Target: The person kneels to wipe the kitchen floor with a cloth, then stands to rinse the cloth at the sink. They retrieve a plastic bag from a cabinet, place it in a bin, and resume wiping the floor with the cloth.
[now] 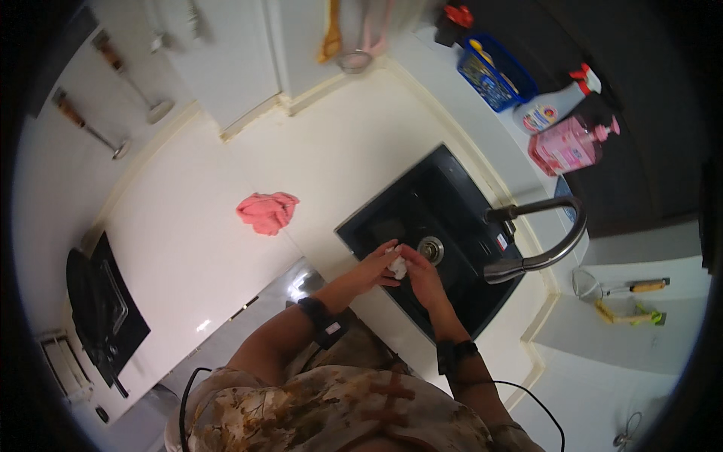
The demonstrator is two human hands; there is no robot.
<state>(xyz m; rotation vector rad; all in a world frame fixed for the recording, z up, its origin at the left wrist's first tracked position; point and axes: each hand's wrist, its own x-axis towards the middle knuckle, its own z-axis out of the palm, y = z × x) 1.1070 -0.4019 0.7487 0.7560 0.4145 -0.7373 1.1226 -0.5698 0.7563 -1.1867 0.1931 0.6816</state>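
Both my hands meet over the near-left part of a black kitchen sink. A small crumpled white item sits between them; it looks like tissue or soft cloth, though I cannot tell which. My left hand holds it from the left, palm partly turned up. From the right, the fingertips of my right hand pinch and touch it. Just beyond my fingers lies the round metal drain. The curved steel faucet reaches over the sink from the right. My fingers hide part of the white item.
A pink cloth lies on the white countertop. On the ledge stand a pink pump bottle, a spray bottle and a blue basket. At far left a black pan rests on the hob. Utensils hang on the walls.
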